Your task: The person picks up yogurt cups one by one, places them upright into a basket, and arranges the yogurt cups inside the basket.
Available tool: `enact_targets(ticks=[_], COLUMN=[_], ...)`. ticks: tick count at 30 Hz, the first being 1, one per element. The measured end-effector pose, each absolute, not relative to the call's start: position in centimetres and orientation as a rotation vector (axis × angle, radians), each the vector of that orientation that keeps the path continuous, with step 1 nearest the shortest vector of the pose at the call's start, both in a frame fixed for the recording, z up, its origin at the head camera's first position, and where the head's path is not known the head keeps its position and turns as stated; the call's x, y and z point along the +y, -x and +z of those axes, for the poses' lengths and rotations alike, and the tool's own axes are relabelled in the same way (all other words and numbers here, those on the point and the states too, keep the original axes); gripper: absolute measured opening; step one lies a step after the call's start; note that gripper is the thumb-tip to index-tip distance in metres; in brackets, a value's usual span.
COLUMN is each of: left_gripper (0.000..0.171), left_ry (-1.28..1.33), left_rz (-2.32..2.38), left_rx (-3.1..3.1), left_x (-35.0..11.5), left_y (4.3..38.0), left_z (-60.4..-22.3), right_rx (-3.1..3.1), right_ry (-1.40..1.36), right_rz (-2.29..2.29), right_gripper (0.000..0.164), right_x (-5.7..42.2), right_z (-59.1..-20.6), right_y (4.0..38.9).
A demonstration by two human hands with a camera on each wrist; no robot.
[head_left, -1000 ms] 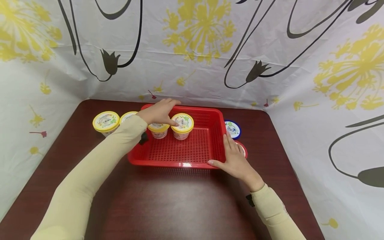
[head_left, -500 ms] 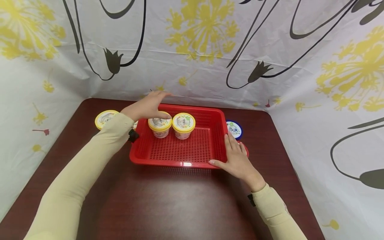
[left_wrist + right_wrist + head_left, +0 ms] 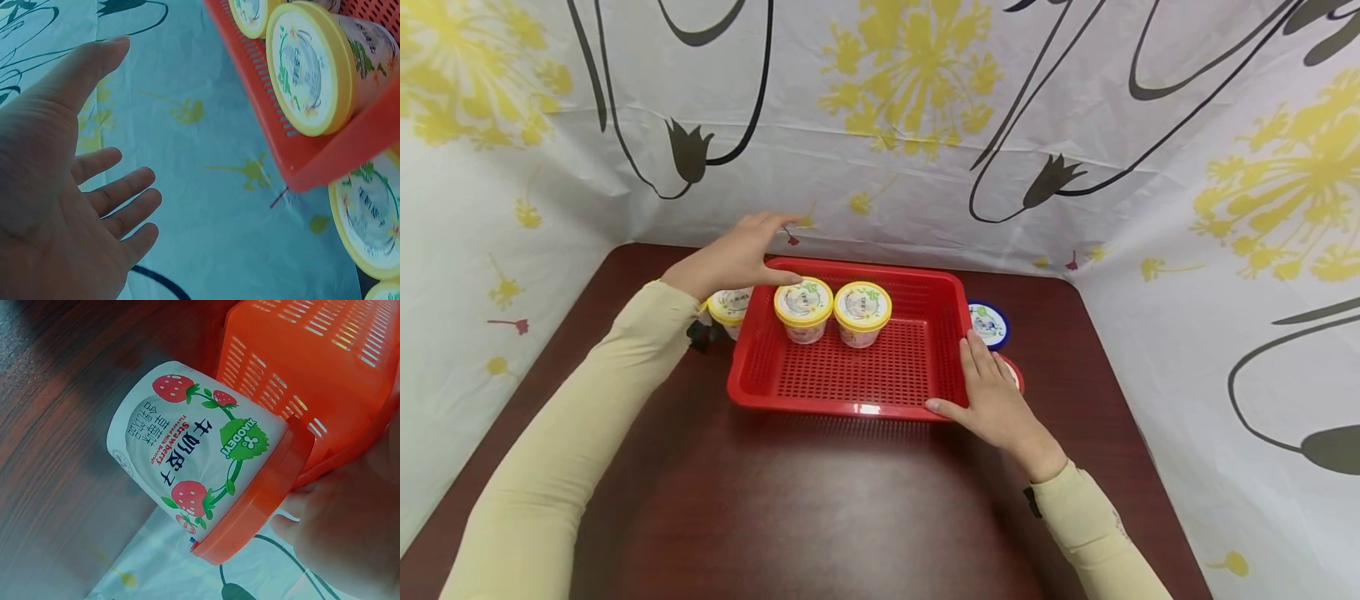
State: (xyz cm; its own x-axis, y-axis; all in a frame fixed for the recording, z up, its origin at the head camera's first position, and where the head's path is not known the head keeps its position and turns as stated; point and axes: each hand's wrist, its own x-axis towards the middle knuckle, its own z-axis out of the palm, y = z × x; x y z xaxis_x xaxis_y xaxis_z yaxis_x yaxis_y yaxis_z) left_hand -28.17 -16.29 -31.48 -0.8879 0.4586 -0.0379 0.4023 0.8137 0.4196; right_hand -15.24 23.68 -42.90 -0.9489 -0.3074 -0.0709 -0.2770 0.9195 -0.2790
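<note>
Red perforated plastic basket (image 3: 850, 379), set toward the far side of a dark wood-grain table (image 3: 820, 500). Inside it, upright and side by side toward the back left, two yellow-lidded tubs (image 3: 862, 308) with floral lid prints. Over the basket's left end, a left hand (image 3: 726, 260) with fingers spread and thumb held apart from them, gripping nothing; overlapping a lid in the head view, yet clear of both tubs in the left wrist view. At the near right corner, a right hand (image 3: 992, 407) with straight fingers resting on the right rim and thumb on the near rim. Just outside to the left, another yellow-lidded tub (image 3: 731, 307), with probably one more beyond, mostly hidden by the wrist. To the right, a blue-lidded tub (image 3: 988, 323) and a red-lidded strawberry milk beverage tub (image 3: 187, 444), partly behind the right fingers. Farther out, pale yellow sleeves (image 3: 535, 475) and a white cloth backdrop (image 3: 895, 183) with yellow and dark flower prints.
</note>
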Motion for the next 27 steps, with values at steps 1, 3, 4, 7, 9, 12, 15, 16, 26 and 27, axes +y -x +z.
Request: enact_targets(ticks=[1, 3, 4, 7, 9, 12, 15, 16, 26, 27], left_gripper=[0.093, 0.092, 0.091, 0.091, 0.091, 0.091, 0.091, 0.091, 0.094, 0.094], left_ry=[-0.680, -0.670, -0.662, -0.634, -0.616, -0.584, -0.546, -0.530, -0.392, -0.374], left_rz=[0.612, 0.601, 0.593, 0.588, 0.589, 0.607, 0.622, 0.625, 0.660, 0.664], left_rx=[2.862, 2.871, 2.876, 2.894, 2.909, 2.937, 2.964, 2.971, 3.018, 3.020], left_x=[-16.5, -17.0, -17.3, -18.2, -18.9, -20.1, -21.2, -21.6, -25.8, -26.2], left_y=[28.1, 27.9, 27.9, 27.7, 27.5, 27.2, 27.0, 26.9, 25.6, 25.5], left_z=[-31.4, -31.2, -31.1, -30.9, -30.9, -30.9, -31.2, -31.3, -33.7, -34.0], right_rx=[2.967, 2.972, 2.974, 2.975, 2.976, 2.975, 2.977, 2.978, 2.956, 2.954], right_ry=[0.454, 0.465, 0.469, 0.477, 0.480, 0.484, 0.483, 0.484, 0.451, 0.447], right_rz=[-0.409, -0.405, -0.403, -0.398, -0.393, -0.392, -0.390, -0.387, -0.372, -0.375], right_gripper=[0.114, 0.114, 0.114, 0.114, 0.114, 0.113, 0.114, 0.114, 0.116, 0.116], right_x=[23.7, 23.7, 23.7, 23.7, 23.7, 23.7, 23.7, 23.7, 23.5, 23.5], right_z=[-42.9, -43.0, -43.0, -43.1, -43.2, -43.2, -43.2, -43.2, -43.0, -43.0], right_y=[15.2, 15.2, 15.3, 15.3, 15.3, 15.3, 15.3, 15.3, 15.4, 15.4])
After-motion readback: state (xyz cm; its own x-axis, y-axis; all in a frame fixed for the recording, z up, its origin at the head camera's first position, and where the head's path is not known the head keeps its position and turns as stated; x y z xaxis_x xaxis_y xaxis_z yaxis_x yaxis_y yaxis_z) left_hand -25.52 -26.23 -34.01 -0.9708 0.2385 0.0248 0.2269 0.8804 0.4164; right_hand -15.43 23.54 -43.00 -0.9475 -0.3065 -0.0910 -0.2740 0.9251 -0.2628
